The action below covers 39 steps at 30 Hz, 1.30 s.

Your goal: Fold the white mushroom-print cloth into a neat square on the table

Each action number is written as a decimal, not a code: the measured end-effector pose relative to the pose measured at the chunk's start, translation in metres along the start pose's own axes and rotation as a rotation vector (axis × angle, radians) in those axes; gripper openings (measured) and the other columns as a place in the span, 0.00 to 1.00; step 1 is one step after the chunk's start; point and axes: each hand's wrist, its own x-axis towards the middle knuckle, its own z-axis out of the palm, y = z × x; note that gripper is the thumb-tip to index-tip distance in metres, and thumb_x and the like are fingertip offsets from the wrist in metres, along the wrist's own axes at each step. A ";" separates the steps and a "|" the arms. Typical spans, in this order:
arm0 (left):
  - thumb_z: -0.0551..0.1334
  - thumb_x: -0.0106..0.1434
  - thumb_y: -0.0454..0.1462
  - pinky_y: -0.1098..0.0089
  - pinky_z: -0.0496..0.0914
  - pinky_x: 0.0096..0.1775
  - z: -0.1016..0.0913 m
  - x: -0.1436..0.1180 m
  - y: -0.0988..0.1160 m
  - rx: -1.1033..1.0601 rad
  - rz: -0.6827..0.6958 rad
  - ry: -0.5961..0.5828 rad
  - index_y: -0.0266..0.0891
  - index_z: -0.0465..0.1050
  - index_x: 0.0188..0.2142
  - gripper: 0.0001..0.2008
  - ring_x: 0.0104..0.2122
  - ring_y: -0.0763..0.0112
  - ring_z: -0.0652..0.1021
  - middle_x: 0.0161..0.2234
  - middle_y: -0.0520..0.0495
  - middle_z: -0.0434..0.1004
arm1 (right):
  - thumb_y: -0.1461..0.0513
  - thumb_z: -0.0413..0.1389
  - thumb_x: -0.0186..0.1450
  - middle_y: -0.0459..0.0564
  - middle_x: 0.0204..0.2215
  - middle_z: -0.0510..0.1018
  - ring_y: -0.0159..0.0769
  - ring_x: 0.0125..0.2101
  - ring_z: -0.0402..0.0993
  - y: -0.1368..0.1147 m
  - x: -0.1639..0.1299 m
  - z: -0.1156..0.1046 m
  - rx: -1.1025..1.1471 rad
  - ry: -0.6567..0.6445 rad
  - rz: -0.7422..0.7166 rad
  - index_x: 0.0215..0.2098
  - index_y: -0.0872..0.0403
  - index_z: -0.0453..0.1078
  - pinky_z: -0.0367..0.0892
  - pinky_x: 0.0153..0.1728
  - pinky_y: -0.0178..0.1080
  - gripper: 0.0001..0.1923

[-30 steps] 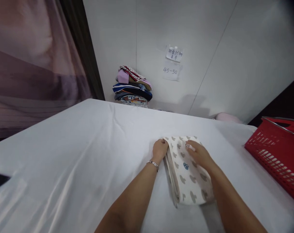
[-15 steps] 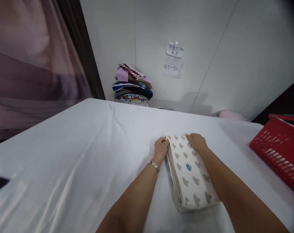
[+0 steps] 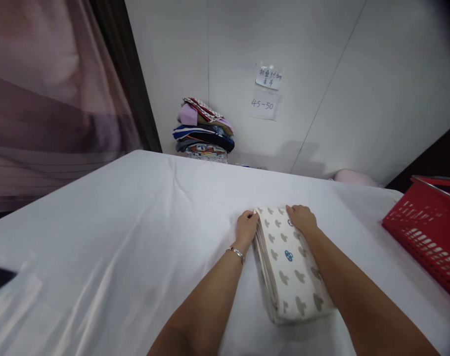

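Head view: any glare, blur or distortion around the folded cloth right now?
Head view: folded cloth and both hands sharp; soft sheen on the white sheet lower left; wall lines bow from wide-angle distortion; corners darken; red basket cut by the right edge.

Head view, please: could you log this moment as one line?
left hand: at folded cloth's left edge | right hand: flat on its far end | cloth: on white table | red basket: right
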 end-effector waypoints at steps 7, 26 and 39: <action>0.58 0.52 0.36 0.74 0.63 0.30 0.002 0.002 0.000 0.009 -0.025 -0.002 0.36 0.72 0.25 0.06 0.27 0.73 0.70 0.25 0.50 0.73 | 0.58 0.42 0.68 0.53 0.49 0.73 0.42 0.53 0.63 -0.030 -0.016 -0.006 0.185 0.262 -0.356 0.49 0.54 0.69 0.53 0.54 0.45 0.19; 0.59 0.58 0.38 0.70 0.67 0.37 0.003 0.006 -0.006 -0.041 0.031 0.030 0.35 0.74 0.32 0.09 0.32 0.70 0.74 0.32 0.46 0.77 | 0.63 0.42 0.68 0.50 0.29 0.76 0.34 0.31 0.68 -0.090 -0.016 0.015 0.171 0.169 -0.488 0.30 0.54 0.69 0.54 0.34 0.35 0.16; 0.60 0.58 0.41 0.71 0.67 0.34 0.000 0.014 -0.010 -0.055 -0.008 0.012 0.35 0.76 0.33 0.11 0.29 0.71 0.73 0.27 0.47 0.76 | 0.61 0.45 0.66 0.55 0.50 0.72 0.41 0.51 0.64 -0.085 -0.032 0.012 0.199 0.272 -0.492 0.52 0.55 0.65 0.53 0.52 0.43 0.18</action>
